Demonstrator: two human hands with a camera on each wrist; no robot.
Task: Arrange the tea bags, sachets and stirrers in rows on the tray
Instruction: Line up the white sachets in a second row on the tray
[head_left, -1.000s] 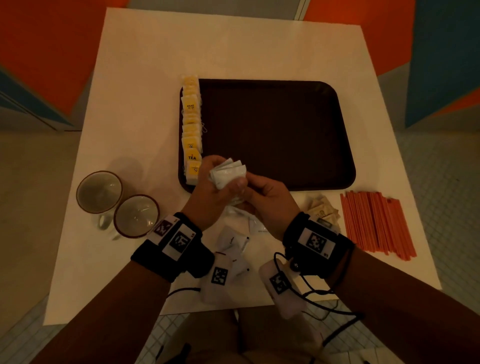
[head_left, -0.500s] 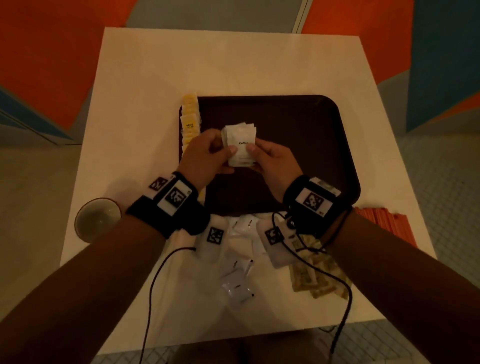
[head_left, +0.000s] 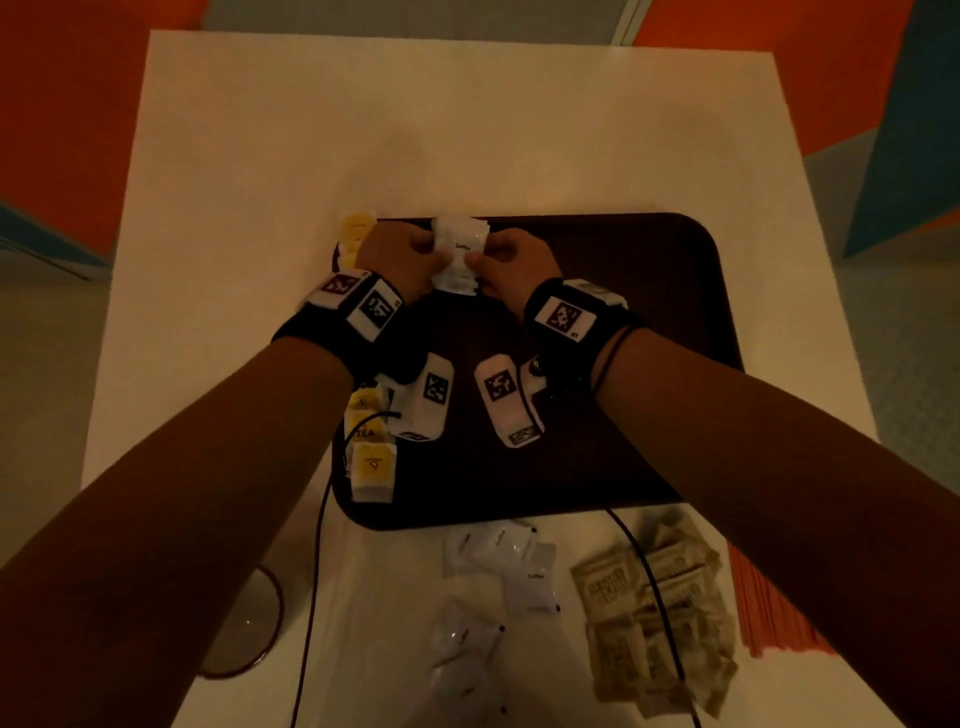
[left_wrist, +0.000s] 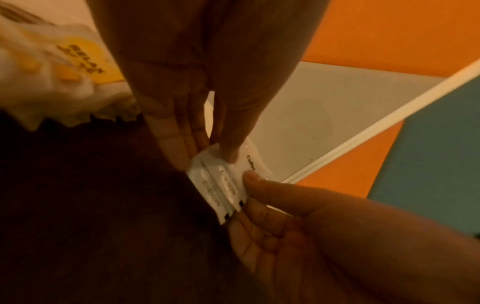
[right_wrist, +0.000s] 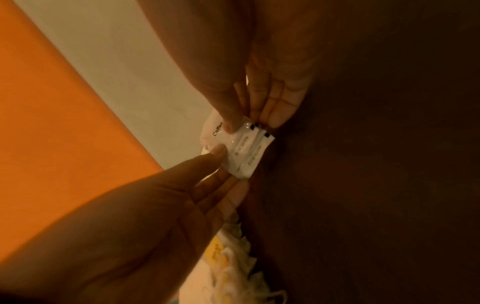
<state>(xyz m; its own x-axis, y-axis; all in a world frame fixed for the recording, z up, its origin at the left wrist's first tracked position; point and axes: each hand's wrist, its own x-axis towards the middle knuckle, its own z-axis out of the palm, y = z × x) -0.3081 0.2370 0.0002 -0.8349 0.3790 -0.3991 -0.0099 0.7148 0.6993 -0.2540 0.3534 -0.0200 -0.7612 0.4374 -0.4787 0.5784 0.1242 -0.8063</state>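
Note:
Both hands pinch a small stack of white coffee sachets (head_left: 460, 254) over the far-left part of the dark brown tray (head_left: 623, 364). My left hand (head_left: 400, 254) grips the stack's left side, my right hand (head_left: 511, 260) its right side. The left wrist view shows the sachets (left_wrist: 228, 181) fanned between the left hand's thumb and fingers (left_wrist: 207, 150). In the right wrist view the right hand (right_wrist: 252, 121) pinches the same sachets (right_wrist: 244, 148). A row of yellow tea bags (head_left: 371, 457) lies along the tray's left edge.
On the white table in front of the tray lie loose white sachets (head_left: 498, 571), a heap of brown sachets (head_left: 654, 613) and orange stirrers (head_left: 769, 613) at the right. A cup (head_left: 249, 623) stands at the near left. Wrist cables trail over the tray's front edge.
Both hands carried the stack of white sachets from the tray's front-left corner to its far-left part. The head view tilted, so the table's near side fills more of the picture.

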